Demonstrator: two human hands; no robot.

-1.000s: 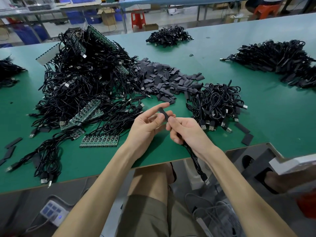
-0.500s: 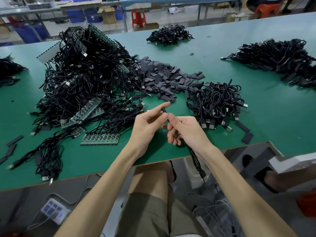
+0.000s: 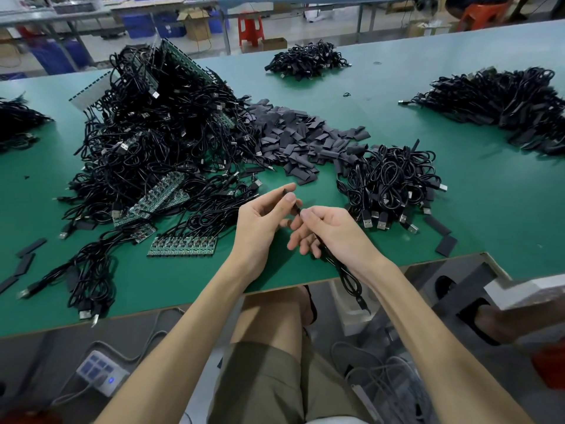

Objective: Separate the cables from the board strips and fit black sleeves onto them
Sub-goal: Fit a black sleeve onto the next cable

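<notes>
Green tabletop [image 3: 489,209], matte, carries all stock.

- Beyond and left of the hands: the largest heap, tangled black cables [image 3: 153,142] with green board strips poking out of it.
- Far right, well apart from the hands: a long pile of black cables [image 3: 504,105].
- Straight beyond the hands: a spread pile of flat black sleeves [image 3: 293,139], touching the big heap on its left side.
- Just beyond the right hand: a smaller bundle of coiled cables [image 3: 388,182], plugs facing the near edge.
- Just left of the left hand: one board strip [image 3: 182,246] lying flat, cables running off its far side.
- Left hand [image 3: 260,221]: thumb and forefinger pinch a black sleeve [image 3: 297,207], other fingers loosely bent.
- Right hand [image 3: 333,231]: thumb and forefinger tips meet at the sleeve's lower end, pinching a single cable [image 3: 345,270] there. The cable passes under the palm and hangs off the tabletop's near edge.
- Both hands sit close together above the near edge, fingertips almost touching.
</notes>
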